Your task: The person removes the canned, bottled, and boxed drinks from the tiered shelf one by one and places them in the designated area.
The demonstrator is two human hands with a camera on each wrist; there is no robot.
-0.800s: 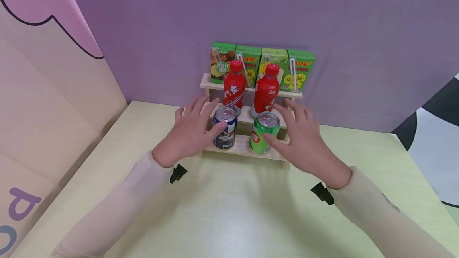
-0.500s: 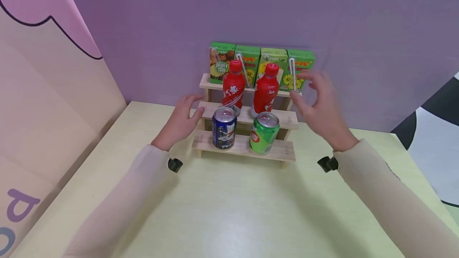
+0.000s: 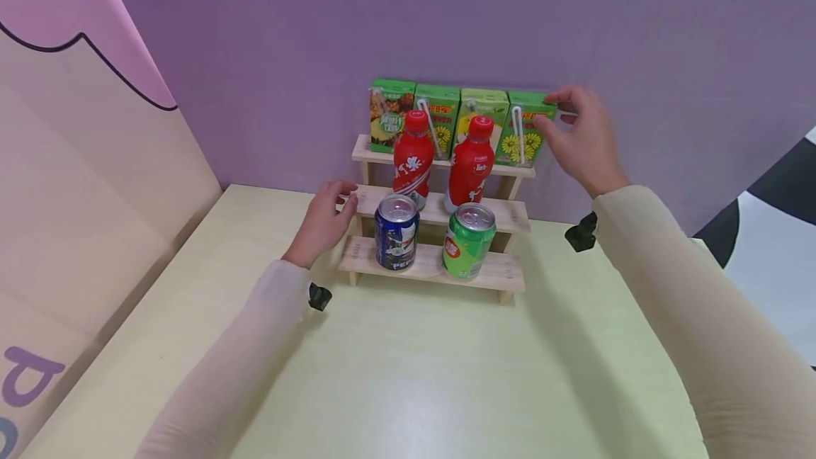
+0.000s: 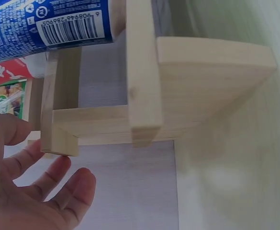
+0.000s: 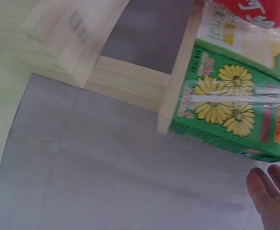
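Observation:
My right hand (image 3: 588, 139) is at the rightmost green juice box (image 3: 521, 140) on the top step of a wooden three-step rack (image 3: 505, 273). Its thumb overlaps the box front and its index finger is at the upper right corner; two fingertips (image 5: 258, 184) are spread just off the box side in the right wrist view. My left hand (image 3: 322, 224) is by the left end of the middle step, its fingers loosely bent. The left wrist view has a fingertip (image 4: 61, 165) right under the wooden end (image 4: 59, 143). Both palms are mostly hidden in the head view.
Several juice boxes (image 3: 390, 119) line the top step. Two red bottles (image 3: 413, 161) stand on the middle step, a blue can (image 3: 397, 236) and a green can (image 3: 468, 243) on the lowest. A purple wall (image 3: 287, 55) rises behind the pale table (image 3: 395, 374).
Both hands have drawn apart from in front of the cans. The left moved left to the rack's side; the right rose back and right to the end juice box. The drinks stay in place.

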